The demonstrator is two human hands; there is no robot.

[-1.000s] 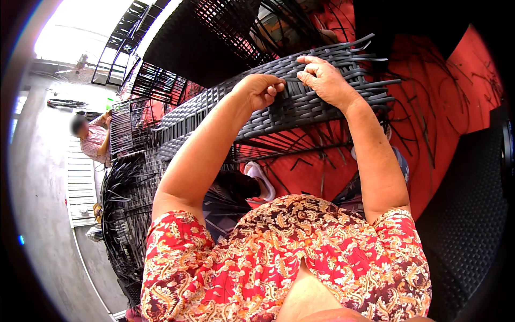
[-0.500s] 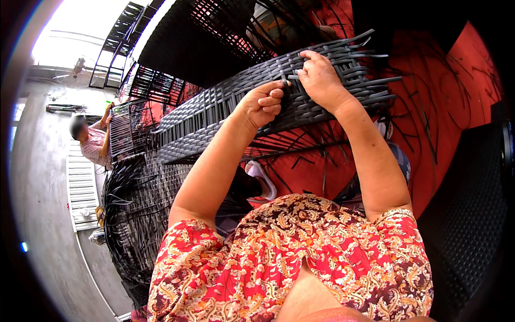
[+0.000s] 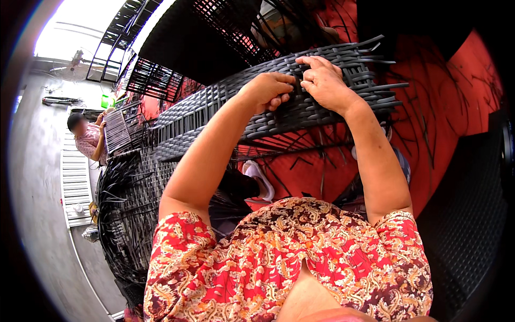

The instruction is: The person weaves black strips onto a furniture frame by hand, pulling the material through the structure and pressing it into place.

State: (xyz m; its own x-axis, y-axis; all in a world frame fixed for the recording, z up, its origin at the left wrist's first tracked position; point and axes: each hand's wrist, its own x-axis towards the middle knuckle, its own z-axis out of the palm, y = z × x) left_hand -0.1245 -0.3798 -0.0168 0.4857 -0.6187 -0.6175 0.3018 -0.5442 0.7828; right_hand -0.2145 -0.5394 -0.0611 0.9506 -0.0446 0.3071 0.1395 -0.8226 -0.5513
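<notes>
A grey woven panel (image 3: 209, 107) of flat plastic-looking strips slants across in front of me, with loose strip ends at its right end. Over its middle, my left hand (image 3: 266, 92) is closed, thumb and forefinger pinched on a dark weaving strip that the fingers mostly hide. Close to its right, my right hand (image 3: 324, 81) rests bent on the weave. Its forefinger reaches out across the strips, while the thumb and other fingers curl in on a strip at the left hand's fingertips. A dark gap in the weave shows between the hands.
Loose dark strips lie over the red floor covering (image 3: 429, 161). A round woven piece with stray ends (image 3: 129, 209) stands at left, and a dark woven surface (image 3: 466, 214) at right. Far left, a person (image 3: 88, 137) handles a slatted frame (image 3: 124, 129). Black frames (image 3: 153, 79) stand beyond.
My left hand has turned more knuckles-up and shifted slightly right, toward the right hand. The right forefinger stays on the weave. The panel has shifted slightly in view.
</notes>
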